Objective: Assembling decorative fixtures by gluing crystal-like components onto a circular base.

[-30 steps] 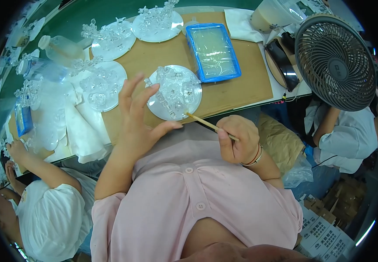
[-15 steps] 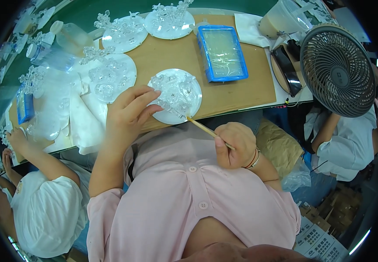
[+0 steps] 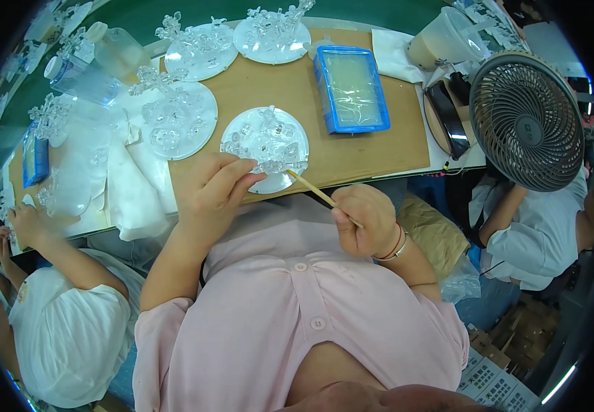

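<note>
My left hand [image 3: 211, 192] pinches a clear plastic piece [image 3: 280, 167] over the near edge of a round white plate [image 3: 236, 129]. Clear plastic parts [image 3: 262, 143] stand clustered on that plate. In my right hand [image 3: 367, 218] is a thin wooden stick [image 3: 317, 195], its tip touching or very close to the clear piece; whether the tip has bristles I cannot make out. Beyond the plate, to the right, lies a blue-rimmed tray [image 3: 352, 89] with a pale, shiny, see-through surface.
More plates with clear plastic figures, such as the left plate [image 3: 204, 117], stand left and behind. Bottles [image 3: 84, 81], a white cloth [image 3: 132, 196], a plastic cup [image 3: 444, 41], sunglasses [image 3: 446, 117] and a fan [image 3: 530, 127] surround the brown board [image 3: 393, 147]. Co-workers sit on both sides.
The fingers of my left hand have come lower, and the clear piece now shows between them and the stick's tip. The stick's tip has shifted slightly up and left.
</note>
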`<state>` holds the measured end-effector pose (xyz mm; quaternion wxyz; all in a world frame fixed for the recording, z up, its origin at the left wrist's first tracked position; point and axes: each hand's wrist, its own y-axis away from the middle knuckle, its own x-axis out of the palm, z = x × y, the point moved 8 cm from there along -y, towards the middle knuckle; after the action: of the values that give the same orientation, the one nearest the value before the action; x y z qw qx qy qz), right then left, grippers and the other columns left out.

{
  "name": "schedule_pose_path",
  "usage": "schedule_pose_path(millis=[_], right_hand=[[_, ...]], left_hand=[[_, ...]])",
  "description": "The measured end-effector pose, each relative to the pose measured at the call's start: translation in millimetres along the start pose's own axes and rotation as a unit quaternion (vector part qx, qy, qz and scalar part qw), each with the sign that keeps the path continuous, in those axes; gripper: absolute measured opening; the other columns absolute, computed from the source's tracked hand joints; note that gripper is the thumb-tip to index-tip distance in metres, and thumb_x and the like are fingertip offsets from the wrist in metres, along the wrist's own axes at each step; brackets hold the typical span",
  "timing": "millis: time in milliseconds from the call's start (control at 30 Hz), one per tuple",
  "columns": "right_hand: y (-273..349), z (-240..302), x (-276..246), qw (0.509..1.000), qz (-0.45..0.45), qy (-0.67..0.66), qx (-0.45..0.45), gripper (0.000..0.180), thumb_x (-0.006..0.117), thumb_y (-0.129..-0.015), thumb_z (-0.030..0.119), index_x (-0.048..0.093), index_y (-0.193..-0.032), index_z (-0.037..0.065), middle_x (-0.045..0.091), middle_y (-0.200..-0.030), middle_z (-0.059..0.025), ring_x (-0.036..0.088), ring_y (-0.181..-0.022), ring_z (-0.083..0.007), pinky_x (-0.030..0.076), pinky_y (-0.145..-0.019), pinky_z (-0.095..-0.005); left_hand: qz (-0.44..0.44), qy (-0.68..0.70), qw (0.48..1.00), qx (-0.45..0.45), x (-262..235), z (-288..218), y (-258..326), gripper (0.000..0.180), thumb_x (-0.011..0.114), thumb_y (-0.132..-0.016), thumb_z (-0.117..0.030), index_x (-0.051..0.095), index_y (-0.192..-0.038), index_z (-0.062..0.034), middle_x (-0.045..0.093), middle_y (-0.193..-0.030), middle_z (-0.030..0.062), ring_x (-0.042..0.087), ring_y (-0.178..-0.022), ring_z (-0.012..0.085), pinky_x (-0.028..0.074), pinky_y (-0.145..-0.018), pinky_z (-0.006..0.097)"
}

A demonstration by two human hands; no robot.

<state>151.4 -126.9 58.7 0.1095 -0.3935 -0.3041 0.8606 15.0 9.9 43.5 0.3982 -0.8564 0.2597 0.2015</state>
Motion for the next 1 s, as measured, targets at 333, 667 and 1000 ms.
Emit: schedule_pose_path(millis=[333,667,1000], right_hand=[[14.4,-24.3,-88.0,0.975,-0.183,0.015,0.121,0.007,0.052,-0.094,0.009,0.051,-0.095,0.002,0.062,-0.076,-0.0113,0.052,-0.057,-0.0121,0.042,-0.053,-0.0230],[0.9,-71.1,-77.3,0.964,-0.136,0.154,0.168,0.009,0.054,-0.095,0.009,0.052,-0.094,0.000,0.061,-0.074,-0.0081,0.051,-0.058,-0.0082,0.041,-0.056,-0.0193],[-0.5,-67.6,-83.3,0.964,-0.171,0.110,0.170,0.009,0.052,-0.095,0.009,0.051,-0.094,0.000,0.061,-0.075,-0.0107,0.051,-0.058,-0.0076,0.040,-0.054,-0.0192]], left_hand=[[-0.030,-0.055,0.998,0.021,10.1,0.6,-4.7,0.026,0.082,-0.065,-0.007,0.069,-0.087,-0.0058,0.058,-0.074,0.0052,0.056,-0.062,0.0190,0.045,-0.054,0.030],[-0.047,-0.013,0.998,-0.045,-7.2,15.1,-17.9,0.027,0.074,-0.077,-0.014,0.066,-0.101,-0.0063,0.060,-0.100,0.0097,0.057,-0.089,0.0270,0.046,-0.081,0.036],[0.040,0.034,0.985,-0.165,8.4,34.2,-18.0,0.022,0.074,-0.075,-0.005,0.069,-0.097,-0.0048,0.068,-0.091,0.0091,0.064,-0.081,0.0202,0.050,-0.072,0.029]])
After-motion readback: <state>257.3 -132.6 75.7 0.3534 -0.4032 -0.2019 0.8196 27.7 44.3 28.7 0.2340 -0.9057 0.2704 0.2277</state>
